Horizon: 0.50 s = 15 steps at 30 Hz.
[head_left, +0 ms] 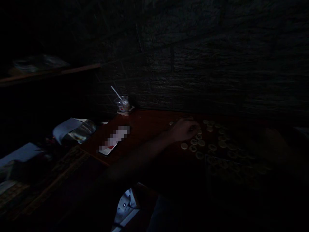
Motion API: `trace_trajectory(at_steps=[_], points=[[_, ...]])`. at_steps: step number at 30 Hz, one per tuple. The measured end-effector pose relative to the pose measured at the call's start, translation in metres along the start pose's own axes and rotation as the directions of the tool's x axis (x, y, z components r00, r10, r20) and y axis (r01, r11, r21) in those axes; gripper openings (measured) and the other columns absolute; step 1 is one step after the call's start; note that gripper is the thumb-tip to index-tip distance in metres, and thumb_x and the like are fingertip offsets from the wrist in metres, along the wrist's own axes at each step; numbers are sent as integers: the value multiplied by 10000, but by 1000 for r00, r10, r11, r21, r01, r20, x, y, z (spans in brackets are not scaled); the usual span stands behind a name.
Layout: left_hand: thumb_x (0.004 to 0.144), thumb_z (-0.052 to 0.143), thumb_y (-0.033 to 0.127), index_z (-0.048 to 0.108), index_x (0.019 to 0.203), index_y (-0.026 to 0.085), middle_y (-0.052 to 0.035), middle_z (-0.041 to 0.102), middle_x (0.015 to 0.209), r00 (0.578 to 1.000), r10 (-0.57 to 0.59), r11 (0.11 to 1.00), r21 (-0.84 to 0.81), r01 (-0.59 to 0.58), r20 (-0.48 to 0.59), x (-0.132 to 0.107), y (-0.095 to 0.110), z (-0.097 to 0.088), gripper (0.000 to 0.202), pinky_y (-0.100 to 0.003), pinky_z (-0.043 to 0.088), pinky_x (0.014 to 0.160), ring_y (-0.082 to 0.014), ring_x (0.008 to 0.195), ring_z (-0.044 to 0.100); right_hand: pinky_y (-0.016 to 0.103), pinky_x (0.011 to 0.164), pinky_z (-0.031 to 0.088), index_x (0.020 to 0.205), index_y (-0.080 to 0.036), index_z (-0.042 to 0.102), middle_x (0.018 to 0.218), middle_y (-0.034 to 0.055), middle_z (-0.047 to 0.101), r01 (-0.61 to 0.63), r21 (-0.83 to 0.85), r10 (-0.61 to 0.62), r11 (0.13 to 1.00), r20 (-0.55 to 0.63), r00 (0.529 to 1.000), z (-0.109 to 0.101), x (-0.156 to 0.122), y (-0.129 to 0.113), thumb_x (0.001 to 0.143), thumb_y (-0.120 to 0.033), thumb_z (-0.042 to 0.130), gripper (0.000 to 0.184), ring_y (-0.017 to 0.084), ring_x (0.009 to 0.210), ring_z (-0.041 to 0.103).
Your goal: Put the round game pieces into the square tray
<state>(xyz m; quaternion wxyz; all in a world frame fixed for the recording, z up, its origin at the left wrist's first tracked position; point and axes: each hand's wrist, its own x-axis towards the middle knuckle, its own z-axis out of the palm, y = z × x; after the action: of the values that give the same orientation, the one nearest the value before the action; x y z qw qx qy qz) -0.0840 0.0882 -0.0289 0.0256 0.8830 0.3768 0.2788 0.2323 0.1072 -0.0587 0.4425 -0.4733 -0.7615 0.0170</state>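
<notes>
My left hand (185, 129) reaches over the wooden table, its fingers curled down at the edge of a spread of round, pale game pieces (201, 143). What those fingers hold, if anything, is hidden. Dark marks show on the faces of several pieces, and they lie loosely scattered toward the right. A faint shape at the far right is my right hand (275, 140); darkness and blur hide its fingers. Below the pieces, thin pale lines like a board's edge (205, 167) show on the table.
On the table (145, 120) a phone (108, 149) lies near the left edge. A clear plastic cup (122, 103) with a white straw or spoon stands at the back corner by the brick wall (173, 71). Left are a shelf (79, 69) and papers (67, 127).
</notes>
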Motion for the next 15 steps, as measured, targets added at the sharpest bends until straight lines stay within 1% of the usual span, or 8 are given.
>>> trace_trajectory(at_steps=[2, 4, 5, 7, 9, 11, 15], points=[[913, 593, 155, 774, 1015, 192, -91, 772, 1023, 999, 41, 999, -23, -40, 21, 0, 3, 0, 211, -347, 563, 892, -218, 993, 721, 521, 664, 560, 925, -358, 787, 935, 153, 789, 13, -42, -8, 999, 99, 995, -4, 0, -8, 829, -555, 646, 261, 334, 739, 733], [906, 587, 134, 784, 1006, 215, -81, 780, 1044, 999, 41, 998, -50, -40, 18, -2, 5, 0, 235, -360, 565, 926, -220, 1025, 724, 487, 695, 578, 975, -314, 798, 961, 152, 794, -2, -46, 10, 999, 162, 987, -10, 1, -21, 837, -436, 653, 234, 327, 799, 752], [909, 585, 138, 787, 1015, 224, -76, 781, 1063, 999, 29, 998, -64, -28, 15, -2, 5, -1, 243, -365, 566, 937, -222, 1039, 725, 472, 712, 584, 970, -289, 802, 964, 147, 797, 0, -51, 9, 999, 173, 985, -13, 2, -27, 849, -400, 632, 237, 322, 820, 756], [924, 575, 157, 792, 1024, 241, -63, 784, 1080, 1000, -8, 996, -85, 10, 17, -4, 5, -3, 253, -367, 572, 947, -223, 1054, 731, 450, 741, 591, 996, -247, 806, 1021, 123, 803, 23, -56, -11, 998, 194, 981, -17, 3, -38, 898, -387, 560, 300, 308, 861, 760], [930, 553, 153, 787, 1072, 235, -71, 779, 1112, 1000, -7, 994, -104, 8, 12, -4, 3, -4, 286, -396, 571, 966, -239, 1086, 727, 412, 771, 593, 1046, -227, 803, 1031, 93, 808, 39, -62, -24, 997, 235, 972, -18, 3, -45, 904, -345, 541, 320, 280, 869, 761], [916, 559, 148, 786, 1096, 224, -79, 774, 1143, 998, -61, 993, -105, 60, -5, -5, 0, -5, 299, -416, 584, 945, -255, 1066, 737, 385, 780, 589, 1058, -218, 806, 1035, 86, 809, 30, -67, -13, 997, 234, 972, -18, 3, -47, 909, -316, 541, 320, 266, 858, 762], [931, 540, 159, 778, 1120, 205, -91, 774, 1159, 997, -82, 992, -92, 82, 2, -5, -3, -6, 307, -417, 582, 958, -256, 1080, 738, 366, 805, 581, 1055, -207, 809, 1050, 77, 811, 6, -32, 2, 999, 236, 972, -18, 3, -47, 921, -290, 559, 296, 260, 883, 766]])
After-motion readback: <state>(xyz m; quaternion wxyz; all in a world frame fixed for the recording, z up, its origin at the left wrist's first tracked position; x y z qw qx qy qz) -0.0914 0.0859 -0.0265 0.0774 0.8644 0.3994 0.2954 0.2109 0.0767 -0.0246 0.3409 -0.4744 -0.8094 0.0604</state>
